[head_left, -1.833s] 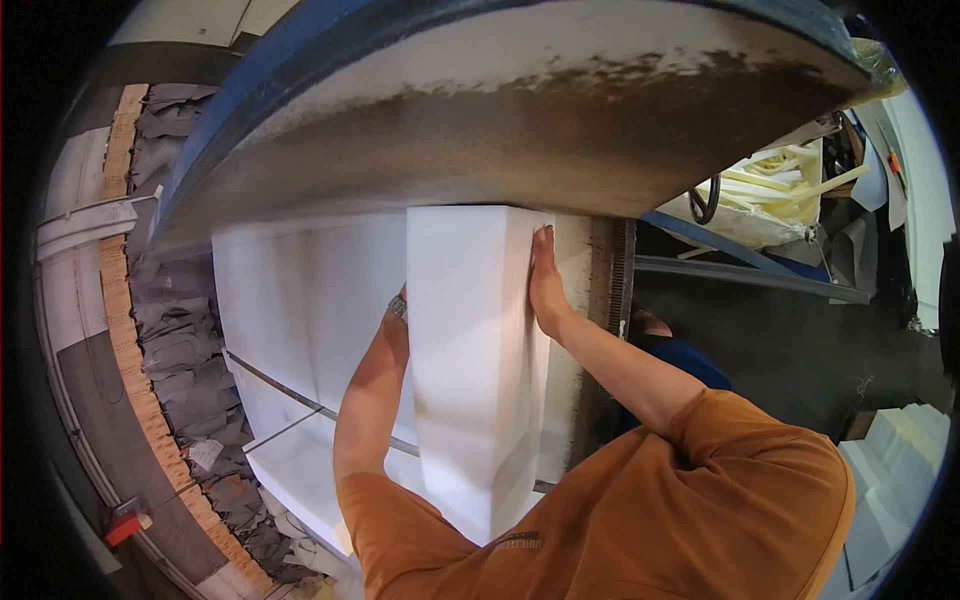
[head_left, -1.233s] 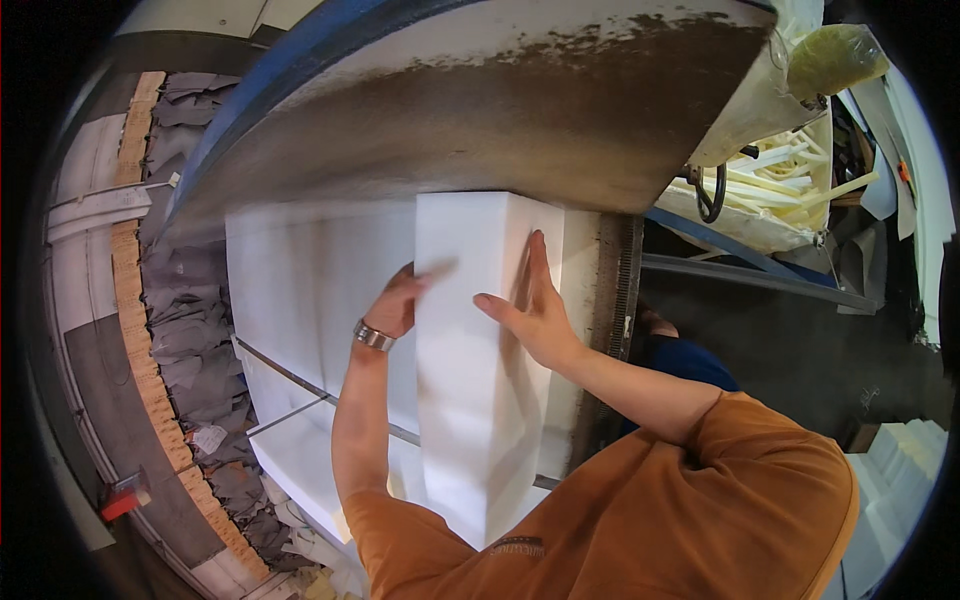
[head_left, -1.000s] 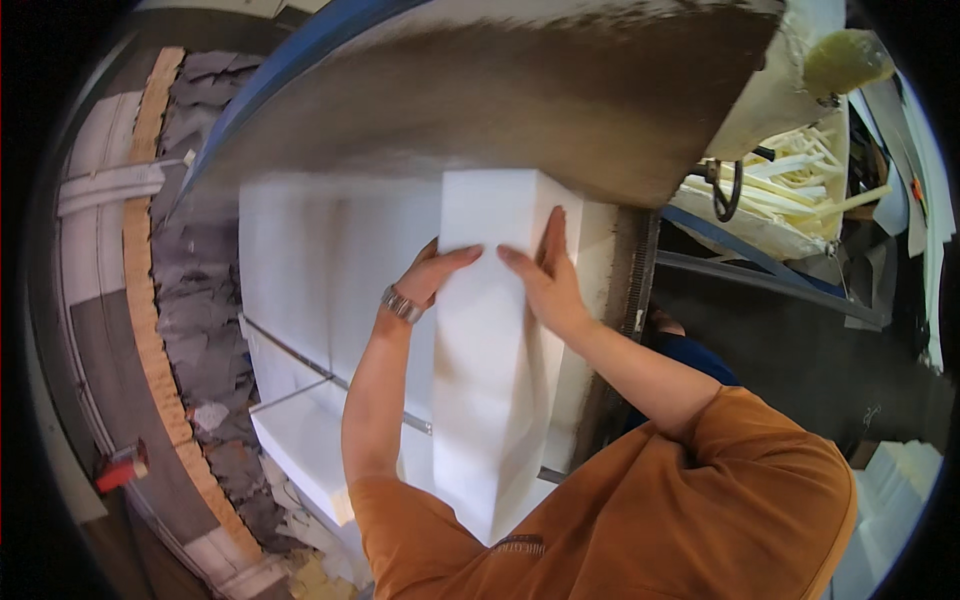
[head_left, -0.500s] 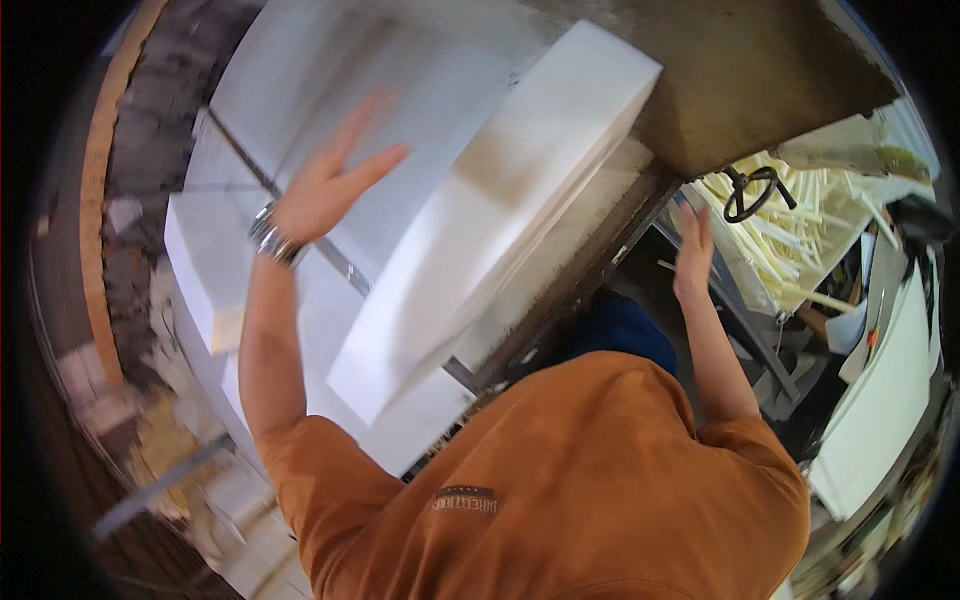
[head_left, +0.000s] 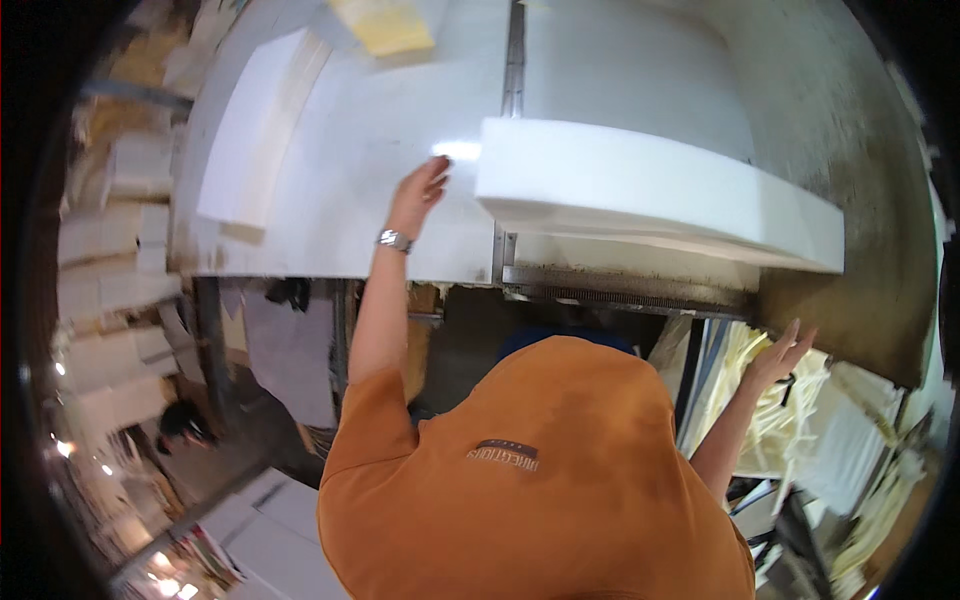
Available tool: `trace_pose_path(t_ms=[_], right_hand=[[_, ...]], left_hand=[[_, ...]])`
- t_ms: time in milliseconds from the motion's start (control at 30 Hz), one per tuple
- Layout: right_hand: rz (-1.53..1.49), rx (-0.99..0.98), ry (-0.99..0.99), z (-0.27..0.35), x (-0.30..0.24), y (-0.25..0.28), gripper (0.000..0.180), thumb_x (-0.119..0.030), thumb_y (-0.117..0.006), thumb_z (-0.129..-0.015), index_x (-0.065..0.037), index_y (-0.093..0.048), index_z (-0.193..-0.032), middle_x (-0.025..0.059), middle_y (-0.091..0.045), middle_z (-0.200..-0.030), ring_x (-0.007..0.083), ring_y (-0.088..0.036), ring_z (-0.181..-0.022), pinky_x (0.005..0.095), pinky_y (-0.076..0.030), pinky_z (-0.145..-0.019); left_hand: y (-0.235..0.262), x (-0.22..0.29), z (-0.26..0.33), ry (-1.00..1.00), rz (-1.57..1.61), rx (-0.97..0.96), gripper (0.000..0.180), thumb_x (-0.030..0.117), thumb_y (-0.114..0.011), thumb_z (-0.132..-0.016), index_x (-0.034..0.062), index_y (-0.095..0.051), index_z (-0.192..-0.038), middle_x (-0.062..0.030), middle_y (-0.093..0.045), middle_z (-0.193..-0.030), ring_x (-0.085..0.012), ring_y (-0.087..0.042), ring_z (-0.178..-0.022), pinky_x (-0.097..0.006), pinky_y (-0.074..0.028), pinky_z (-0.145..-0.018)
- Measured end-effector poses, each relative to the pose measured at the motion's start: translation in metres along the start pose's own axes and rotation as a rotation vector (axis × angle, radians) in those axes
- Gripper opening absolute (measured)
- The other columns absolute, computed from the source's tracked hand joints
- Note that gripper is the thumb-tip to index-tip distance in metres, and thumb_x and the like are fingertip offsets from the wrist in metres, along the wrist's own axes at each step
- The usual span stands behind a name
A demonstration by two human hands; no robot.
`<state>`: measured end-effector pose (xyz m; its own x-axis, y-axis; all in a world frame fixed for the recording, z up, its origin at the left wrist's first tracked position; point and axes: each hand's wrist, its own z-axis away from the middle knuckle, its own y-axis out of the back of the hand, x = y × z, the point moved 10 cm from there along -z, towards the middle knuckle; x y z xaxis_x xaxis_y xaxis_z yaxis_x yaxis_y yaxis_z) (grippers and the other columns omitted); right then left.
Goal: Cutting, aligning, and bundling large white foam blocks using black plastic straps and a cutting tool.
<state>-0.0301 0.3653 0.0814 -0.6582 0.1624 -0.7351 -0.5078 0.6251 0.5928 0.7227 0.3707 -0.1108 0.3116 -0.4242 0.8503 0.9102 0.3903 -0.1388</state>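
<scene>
foam block (head_left: 660, 195): white | shirt (head_left: 540, 480): orange | wristwatch (head_left: 395, 239): silver | sheet (head_left: 385, 25): yellow

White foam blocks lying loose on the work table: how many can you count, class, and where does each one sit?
2. One long foam block lies right of the left hand; a second foam slab lies at the table's far left. Others may be hidden by blur.

Yellow sheet (head_left: 385, 25) up top; foam offcuts (head_left: 775, 420) lower right.
</scene>
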Motion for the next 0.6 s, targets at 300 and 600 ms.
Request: trace_pose_path(t_ms=[300, 600], right_hand=[[0.685, -0.352, 0.401, -0.074, -0.082, -0.115, 0.069, -0.062, -0.048, -0.105, -0.021, -0.045, -0.161, 0.0205, -0.034, -0.168, 0.0460, -0.026, -0.156, 0.0559, -0.020, -0.127], [0.655, -0.491, 0.336, -0.078, -0.042, -0.136, 0.066, -0.063, -0.044, -0.106, -0.028, -0.042, -0.162, 0.0174, -0.033, -0.170, 0.0462, -0.026, -0.156, 0.0548, -0.022, -0.126]], left_hand=[[-0.043, -0.055, 0.020, -0.055, 0.079, -0.028, 0.047, 0.042, -0.070, -0.099, 0.0086, -0.073, -0.132, -0.0094, -0.074, -0.127, -0.0206, -0.067, -0.120, -0.037, -0.052, -0.101], [-0.047, -0.038, 0.018, -0.191, -0.087, -0.113, 0.044, 0.035, -0.077, -0.093, 0.0044, -0.074, -0.125, -0.0124, -0.076, -0.123, -0.0191, -0.071, -0.115, -0.033, -0.058, -0.091]])
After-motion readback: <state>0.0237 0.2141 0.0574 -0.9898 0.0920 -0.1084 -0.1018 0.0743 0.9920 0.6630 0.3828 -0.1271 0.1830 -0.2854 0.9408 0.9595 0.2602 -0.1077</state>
